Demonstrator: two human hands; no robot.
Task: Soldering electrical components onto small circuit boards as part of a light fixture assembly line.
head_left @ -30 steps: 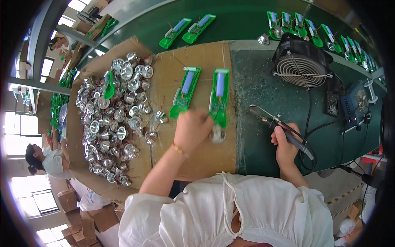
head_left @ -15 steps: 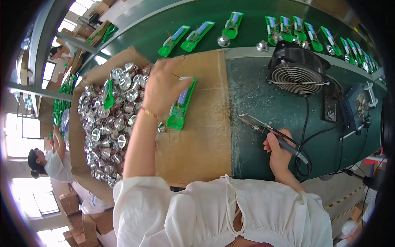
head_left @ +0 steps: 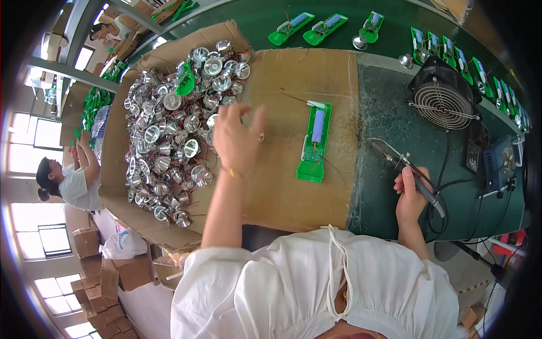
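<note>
My left hand (head_left: 236, 138) is over the right edge of a cardboard box (head_left: 234, 35) heaped with shiny silver lamp reflectors (head_left: 192, 148). Its fingers are curved and apart, and bits of silver show between and beside them; nothing is plainly gripped. To its right, an open green plastic housing (head_left: 309, 170) lies on a cardboard sheet (head_left: 271, 198), holding a blue cylindrical cell (head_left: 318, 125), a small circuit board and thin wires. My right hand (head_left: 411, 195) is closed round the handle of a soldering iron (head_left: 427, 193), whose tip points up and left above the green bench.
More green housings (head_left: 326, 29) line the shelf at the back, some with reflectors attached. A black fan (head_left: 443, 101) with a round wire grille stands at the right, beside a blue soldering station (head_left: 499, 164). Black cables run near my right hand. Other people work at the far left.
My left hand has moved back from above the top of the green housing to the box's edge, and its fingers have spread. The whole view has shifted; my right hand still holds the soldering iron.
</note>
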